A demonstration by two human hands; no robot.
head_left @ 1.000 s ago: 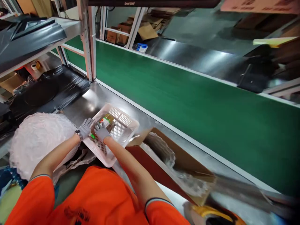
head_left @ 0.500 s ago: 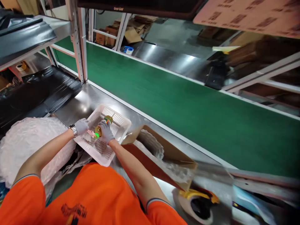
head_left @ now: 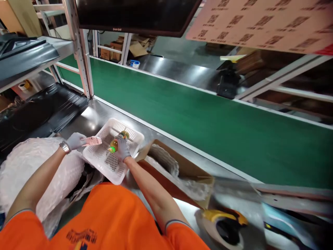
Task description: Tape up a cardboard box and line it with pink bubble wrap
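Our left hand [head_left: 74, 140] pinches pink slip [head_left: 93, 140] at white basket [head_left: 104, 166] rim; right hand [head_left: 122, 147] grips bottle [head_left: 117, 142] inside basket.

Open green belt [head_left: 197, 111] beyond; carton [head_left: 179, 166] crowding basket's [head_left: 100, 161] right.

A steel bench [head_left: 91, 119] is carrying a white perforated basket [head_left: 104, 163], with an open cardboard box [head_left: 192, 170] lying just beside it and a bubble-wrap roll [head_left: 23, 170] sitting at its near left end; a tape dispenser [head_left: 223, 225] is resting at the near right
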